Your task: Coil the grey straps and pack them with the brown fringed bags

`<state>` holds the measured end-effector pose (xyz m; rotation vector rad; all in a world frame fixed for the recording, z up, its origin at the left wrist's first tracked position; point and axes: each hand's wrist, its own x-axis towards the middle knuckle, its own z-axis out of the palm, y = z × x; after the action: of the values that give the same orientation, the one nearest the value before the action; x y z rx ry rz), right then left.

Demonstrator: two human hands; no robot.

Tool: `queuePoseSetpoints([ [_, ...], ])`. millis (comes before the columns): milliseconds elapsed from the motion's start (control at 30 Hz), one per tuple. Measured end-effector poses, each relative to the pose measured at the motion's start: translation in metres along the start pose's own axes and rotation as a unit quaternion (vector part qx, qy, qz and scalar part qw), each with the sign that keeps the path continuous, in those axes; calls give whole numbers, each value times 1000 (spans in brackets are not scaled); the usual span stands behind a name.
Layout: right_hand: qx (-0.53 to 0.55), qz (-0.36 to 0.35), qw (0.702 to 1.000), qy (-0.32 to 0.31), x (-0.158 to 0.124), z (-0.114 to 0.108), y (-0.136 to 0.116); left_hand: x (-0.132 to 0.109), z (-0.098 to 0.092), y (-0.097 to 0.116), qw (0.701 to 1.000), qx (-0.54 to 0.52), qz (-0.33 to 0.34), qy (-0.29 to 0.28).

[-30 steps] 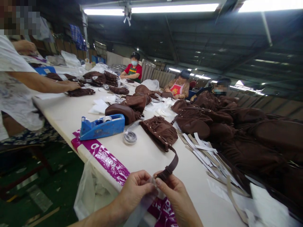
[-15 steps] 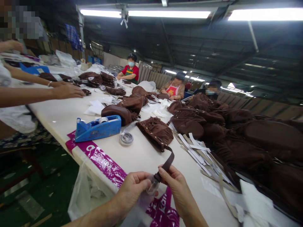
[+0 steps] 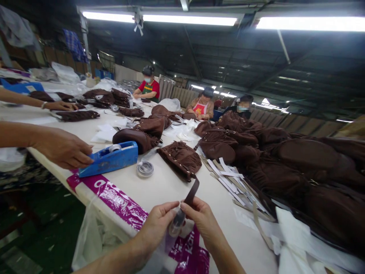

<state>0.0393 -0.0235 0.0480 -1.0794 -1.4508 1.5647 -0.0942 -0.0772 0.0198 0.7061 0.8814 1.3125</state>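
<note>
A brown fringed bag (image 3: 180, 158) lies on the white table (image 3: 171, 186) in front of me, its brown strap (image 3: 191, 193) running down to my hands. My left hand (image 3: 156, 226) and my right hand (image 3: 199, 220) are both pinched round the strap's end, where a piece of clear plastic film (image 3: 175, 227) wraps it. The film hangs down past the table's near edge.
A blue tape dispenser (image 3: 110, 158) and a tape roll (image 3: 145, 168) sit left of the bag; another person's hand (image 3: 64, 148) touches the dispenser. A purple-and-white bag (image 3: 119, 203) hangs off the near edge. Brown bags (image 3: 285, 167) pile up at right, paper strips (image 3: 228, 177) beside them. Several workers sit at the far end.
Both my hands have pushed the film further over the strap's end. The neighbour's hand has come from the far bags to the tape dispenser. The camera has swung a little to the right.
</note>
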Motion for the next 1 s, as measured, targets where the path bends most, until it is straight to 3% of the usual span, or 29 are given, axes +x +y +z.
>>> queuePoseSetpoints([
  [200, 12, 56, 997, 59, 1, -10, 0, 5, 4, 3, 999, -8, -39, 8],
  [333, 11, 36, 998, 55, 4, -14, -2, 8, 0, -2, 989, -91, -118, 2],
  [467, -12, 23, 999, 37, 5, -16, -9, 13, -1, -5, 983, -111, -145, 11],
  [667, -51, 1, 998, 43, 17, -24, -15, 25, 14, -10, 986, -107, -127, 30],
  [800, -71, -10, 997, 31, 24, -31, -18, 29, 21, -8, 994, -48, -89, 49],
  [1000, -80, -18, 997, 5, 24, -40, -26, 42, 26, -3, 994, 12, -95, 46],
])
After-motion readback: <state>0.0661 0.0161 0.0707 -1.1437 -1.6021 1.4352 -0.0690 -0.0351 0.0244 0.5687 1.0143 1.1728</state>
